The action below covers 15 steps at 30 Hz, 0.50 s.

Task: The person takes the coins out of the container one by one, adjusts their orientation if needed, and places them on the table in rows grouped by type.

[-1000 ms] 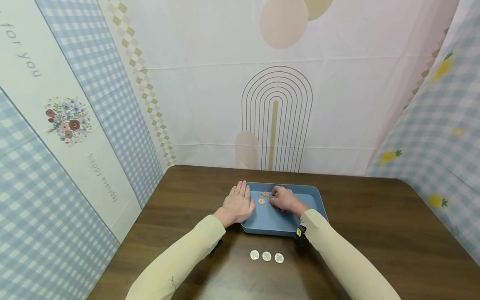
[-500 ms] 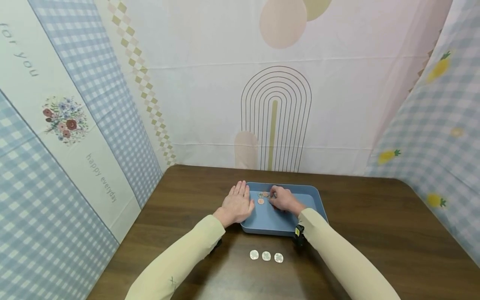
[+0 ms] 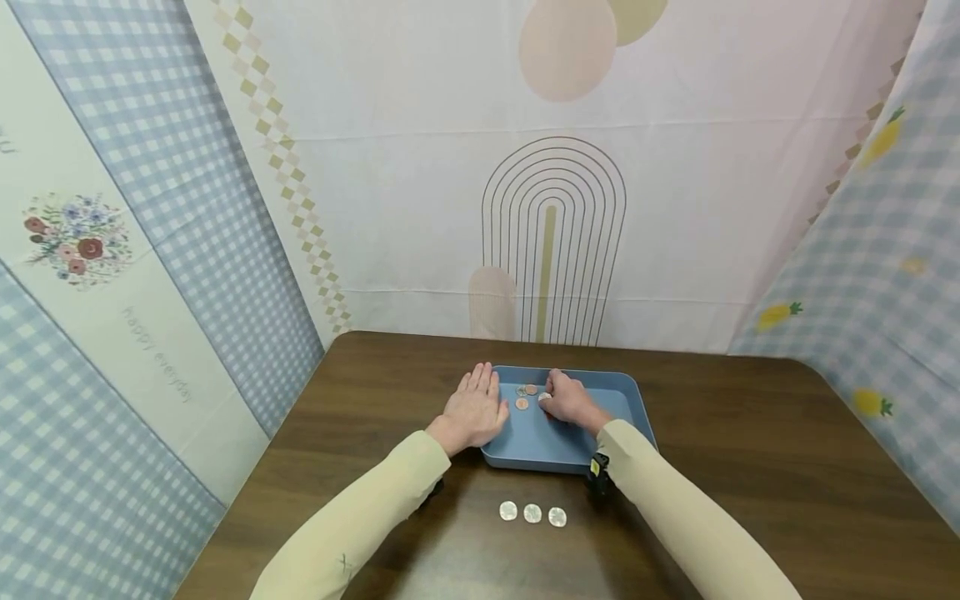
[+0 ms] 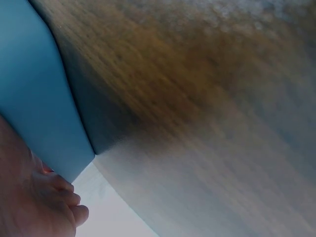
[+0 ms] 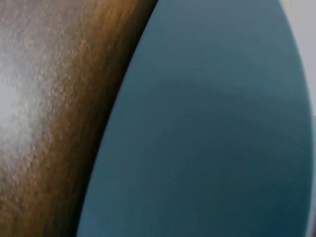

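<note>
A shallow blue tray (image 3: 536,446) sits on the dark wooden table. My left hand (image 3: 472,408) rests along its left rim with fingers straight; in the left wrist view that hand (image 4: 39,207) lies against the tray's outer wall (image 4: 37,74). Inside the tray, my right hand (image 3: 572,402) has its fingers curled, pinching a silver coin (image 3: 544,397) at the tips. Left of it lie a copper coin (image 3: 522,403), another copper coin (image 3: 531,389) and a small coin (image 3: 521,390). The tray's wall (image 5: 207,123) hides the right hand's fingers in the right wrist view.
Three silver coins (image 3: 532,513) lie in a row on the table in front of the tray, between the forearms. Patterned cloths (image 3: 405,208) hang behind the table and at both sides.
The silver coin at my right fingertips shows more fully now, and those fingers have shifted slightly. My left hand and the tray have stayed put. The head view has turned a little.
</note>
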{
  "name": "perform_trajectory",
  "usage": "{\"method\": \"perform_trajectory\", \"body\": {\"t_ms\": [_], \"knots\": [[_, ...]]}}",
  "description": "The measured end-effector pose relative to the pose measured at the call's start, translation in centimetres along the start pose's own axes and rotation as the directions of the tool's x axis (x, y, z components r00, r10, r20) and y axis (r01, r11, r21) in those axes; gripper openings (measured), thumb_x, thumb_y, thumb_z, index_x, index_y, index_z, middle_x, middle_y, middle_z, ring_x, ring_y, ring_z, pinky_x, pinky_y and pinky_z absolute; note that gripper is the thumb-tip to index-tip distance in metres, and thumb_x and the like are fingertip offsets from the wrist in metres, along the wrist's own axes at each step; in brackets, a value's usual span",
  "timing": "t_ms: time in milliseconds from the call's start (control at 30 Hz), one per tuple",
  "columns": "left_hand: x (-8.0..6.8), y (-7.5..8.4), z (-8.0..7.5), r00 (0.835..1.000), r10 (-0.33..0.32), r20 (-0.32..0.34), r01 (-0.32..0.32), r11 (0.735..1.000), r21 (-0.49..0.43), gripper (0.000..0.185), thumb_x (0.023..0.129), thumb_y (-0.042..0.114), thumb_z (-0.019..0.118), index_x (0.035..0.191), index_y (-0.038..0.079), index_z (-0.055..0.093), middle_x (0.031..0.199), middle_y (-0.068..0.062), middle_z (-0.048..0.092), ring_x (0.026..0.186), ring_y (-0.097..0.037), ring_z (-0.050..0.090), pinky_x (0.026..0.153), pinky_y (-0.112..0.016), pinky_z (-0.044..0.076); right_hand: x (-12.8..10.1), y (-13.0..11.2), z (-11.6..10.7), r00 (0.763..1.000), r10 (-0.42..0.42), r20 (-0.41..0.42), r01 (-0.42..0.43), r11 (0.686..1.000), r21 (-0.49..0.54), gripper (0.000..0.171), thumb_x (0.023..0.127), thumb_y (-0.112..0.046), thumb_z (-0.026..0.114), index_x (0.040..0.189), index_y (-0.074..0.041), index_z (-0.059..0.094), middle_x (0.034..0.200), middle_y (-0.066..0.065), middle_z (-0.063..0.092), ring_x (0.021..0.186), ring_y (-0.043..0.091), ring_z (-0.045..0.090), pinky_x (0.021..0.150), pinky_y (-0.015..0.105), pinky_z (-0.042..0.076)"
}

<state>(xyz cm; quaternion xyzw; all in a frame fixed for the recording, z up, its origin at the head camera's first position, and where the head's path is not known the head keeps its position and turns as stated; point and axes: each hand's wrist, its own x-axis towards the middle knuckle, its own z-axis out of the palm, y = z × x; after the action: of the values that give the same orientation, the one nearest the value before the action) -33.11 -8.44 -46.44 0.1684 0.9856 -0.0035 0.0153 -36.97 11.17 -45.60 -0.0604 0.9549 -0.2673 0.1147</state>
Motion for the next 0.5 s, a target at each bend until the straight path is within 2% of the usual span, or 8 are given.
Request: {"method": "perform_trajectory", "body": {"t_ms": [167,367,500], "knots": [[-0.1,0.0,-0.2,1.000,0.007,-0.001,-0.007,1.000,-0.001,0.066,0.104,0.041,0.022,0.155,-0.001,0.021,0.164,-0.019,0.016,0.153,-0.030,0.013,0.124,-0.042,0.015,-0.3,-0.3,-0.1,0.999,-0.030,-0.018,0.030,1.000,-0.005,0.013,0.093,-0.012,0.060,0.096,-0.007,0.049,0.075,0.008,0.055,0.060,0.019,0.051,0.048,0.028,0.038],[-0.3,0.0,-0.2,1.000,-0.002,0.011,0.002,1.000,-0.003,0.065,0.104,0.040,0.022,0.155,0.000,0.021,0.164,-0.018,0.015,0.153,-0.030,0.013,0.125,-0.042,0.015,-0.6,-0.4,-0.2,0.997,-0.081,0.002,0.081,0.997,0.011,0.009,0.094,-0.007,0.058,0.091,-0.009,0.050,0.067,0.004,0.064,0.057,0.017,0.055,0.049,0.026,0.039],[-0.2,0.1,-0.1,1.000,0.007,0.006,-0.007,1.000,-0.004,0.065,0.104,0.040,0.022,0.155,-0.001,0.021,0.164,-0.019,0.015,0.154,-0.030,0.013,0.125,-0.042,0.015,-1.3,-0.3,-0.7,0.995,-0.093,-0.018,0.094,0.995,0.024,0.009,0.093,-0.006,0.059,0.090,-0.008,0.051,0.066,0.005,0.066,0.057,0.015,0.057,0.049,0.026,0.040]]}}
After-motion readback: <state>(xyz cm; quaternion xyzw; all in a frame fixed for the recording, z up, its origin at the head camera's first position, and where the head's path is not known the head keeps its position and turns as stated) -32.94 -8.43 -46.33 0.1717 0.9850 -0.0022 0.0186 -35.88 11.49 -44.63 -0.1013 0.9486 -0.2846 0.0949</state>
